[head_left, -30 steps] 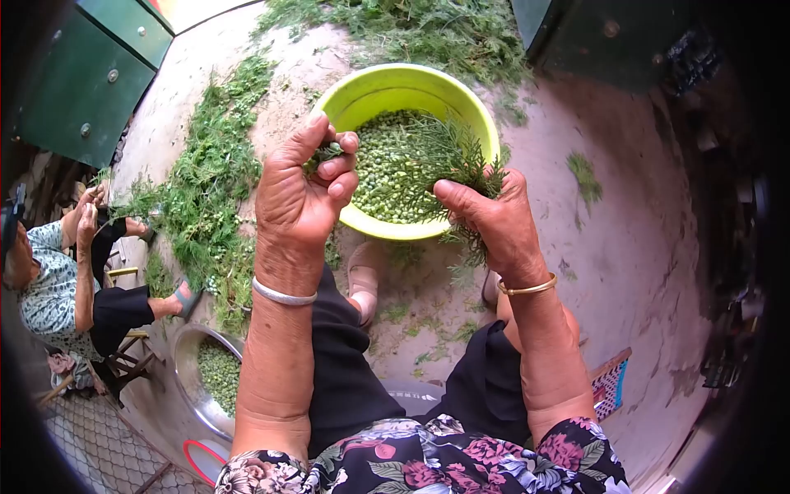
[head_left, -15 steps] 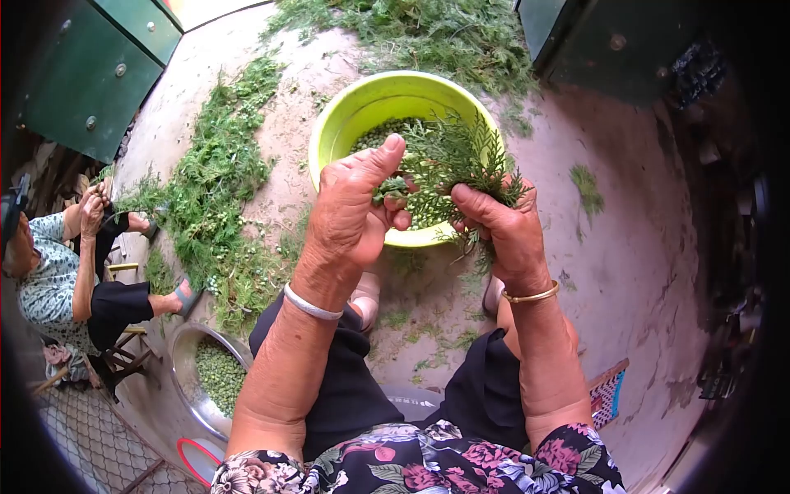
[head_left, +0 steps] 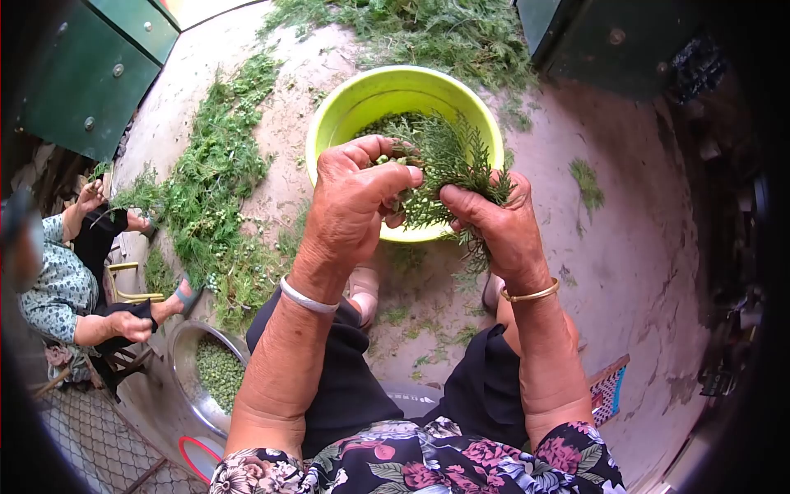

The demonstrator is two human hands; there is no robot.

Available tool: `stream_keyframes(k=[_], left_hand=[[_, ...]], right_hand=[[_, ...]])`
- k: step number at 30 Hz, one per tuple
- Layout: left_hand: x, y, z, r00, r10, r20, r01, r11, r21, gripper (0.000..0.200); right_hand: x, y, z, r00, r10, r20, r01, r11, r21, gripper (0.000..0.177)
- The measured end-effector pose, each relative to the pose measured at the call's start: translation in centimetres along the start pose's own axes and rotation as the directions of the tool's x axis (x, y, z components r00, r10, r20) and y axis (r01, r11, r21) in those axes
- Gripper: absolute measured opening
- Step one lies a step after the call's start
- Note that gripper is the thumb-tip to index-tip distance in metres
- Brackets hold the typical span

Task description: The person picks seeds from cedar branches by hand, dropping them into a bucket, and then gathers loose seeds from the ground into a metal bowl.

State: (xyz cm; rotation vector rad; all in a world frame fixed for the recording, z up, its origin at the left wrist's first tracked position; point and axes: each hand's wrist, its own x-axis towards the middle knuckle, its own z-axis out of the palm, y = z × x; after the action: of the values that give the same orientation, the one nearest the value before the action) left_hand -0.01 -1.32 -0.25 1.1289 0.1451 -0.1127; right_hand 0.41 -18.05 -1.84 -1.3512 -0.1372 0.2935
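Note:
My right hand (head_left: 508, 226) is closed around the stems of a leafy green cypress sprig (head_left: 451, 160). The sprig fans out to the left over a yellow-green plastic tub (head_left: 325, 115). At the sprig's left side, my left hand (head_left: 350, 193) is closed, with thumb and forefinger pinched together and small green berries (head_left: 382, 160) showing at its fingers. Its fingertips are partly hidden behind the thumb. Inside the tub lie many small round green cypress berries (head_left: 387, 123), partly covered by the sprig and my hands.
Cut cypress branches (head_left: 218, 173) lie along the floor at left, with a bigger heap (head_left: 444, 33) beyond the tub. A metal basin (head_left: 183, 370) of berries stands at lower left. Another person (head_left: 62, 280) sits at far left. Green cabinets (head_left: 86, 78) flank the far side.
My left thumb has come down against the forefinger, and that hand has moved right to the sprig. The other person's hands have parted, one lowering towards the knee.

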Motion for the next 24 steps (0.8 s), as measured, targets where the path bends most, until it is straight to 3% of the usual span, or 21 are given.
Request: stream_keyframes(k=[8,16,21,24], left_hand=[[0.4,-0.2,-0.6,0.995,0.052,0.085,-0.061,0.993,0.105,0.019],[0.6,0.9,-2.0,0.978,-0.158,0.134,0.165,0.985,-0.043,0.009],[0.7,1.6,-2.4,0.964,-0.215,0.159,0.216,0.976,0.012,0.008],[0.8,2.6,-3.4,0.962,-0.203,0.182,0.208,0.978,-0.012,0.007]], right_hand=[[0.0,-0.1,0.0,0.998,-0.03,0.047,0.032,0.999,-0.033,0.017],[0.1,-0.2,-0.4,0.996,0.001,0.093,0.004,0.998,-0.056,0.013],[0.1,-0.6,-0.3,0.996,0.07,0.054,-0.072,0.997,0.028,0.011],[0.4,-0.7,-1.5,0.997,0.078,0.017,-0.077,0.996,-0.037,0.011]])
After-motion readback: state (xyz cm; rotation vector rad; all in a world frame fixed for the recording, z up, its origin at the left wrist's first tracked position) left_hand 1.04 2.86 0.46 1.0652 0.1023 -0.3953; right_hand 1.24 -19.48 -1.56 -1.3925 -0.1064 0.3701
